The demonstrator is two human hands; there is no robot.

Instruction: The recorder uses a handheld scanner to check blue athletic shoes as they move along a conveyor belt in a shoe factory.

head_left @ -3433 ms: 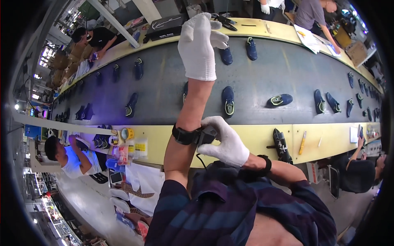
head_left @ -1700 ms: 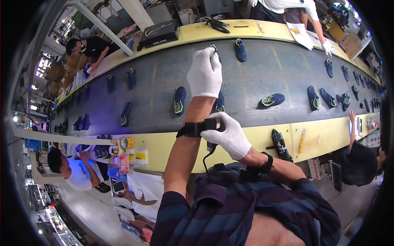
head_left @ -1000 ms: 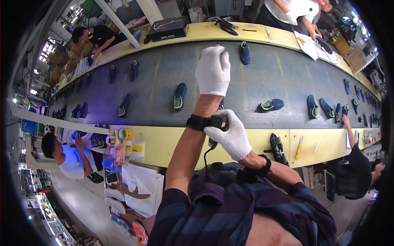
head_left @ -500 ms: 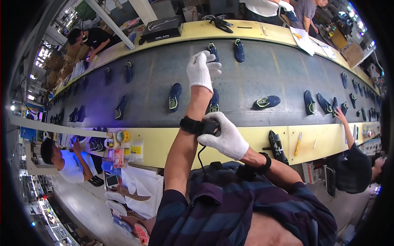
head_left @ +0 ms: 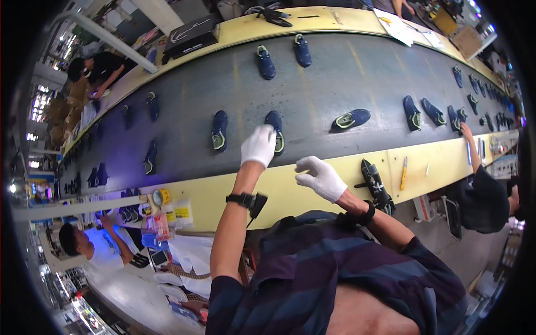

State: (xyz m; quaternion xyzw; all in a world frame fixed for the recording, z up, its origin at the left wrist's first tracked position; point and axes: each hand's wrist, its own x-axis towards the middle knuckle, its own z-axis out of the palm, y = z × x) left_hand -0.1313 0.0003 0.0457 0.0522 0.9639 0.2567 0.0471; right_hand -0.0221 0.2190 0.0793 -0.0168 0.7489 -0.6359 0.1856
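Note:
My left hand [head_left: 259,146], in a white knit glove, is over the near part of the dark grey belt. It overlaps the left side of a navy shoe [head_left: 273,119] with yellow-green lining; its fingers are blurred, and I cannot tell whether they grip the shoe. My right hand [head_left: 321,177], gloved too, hovers above the yellow ledge with fingers apart and curved, holding nothing. A black strap with a small dark device [head_left: 257,205] circles my left wrist. Left of that hand lies another navy shoe [head_left: 220,131]; a third shoe [head_left: 350,120] lies sideways to the right.
More navy shoes are spread along the belt [head_left: 312,89]. On the yellow ledge [head_left: 285,192] lie a black tool-like object [head_left: 376,184], a yellow cutter [head_left: 403,173] and tape [head_left: 161,196]. A black box [head_left: 191,35] stands on the far ledge. A co-worker's hand [head_left: 467,130] touches shoes at right.
My right hand has let go of the device at my left wrist and moved right. My left hand has come down and nearer, beside the shoe. The view has shifted.

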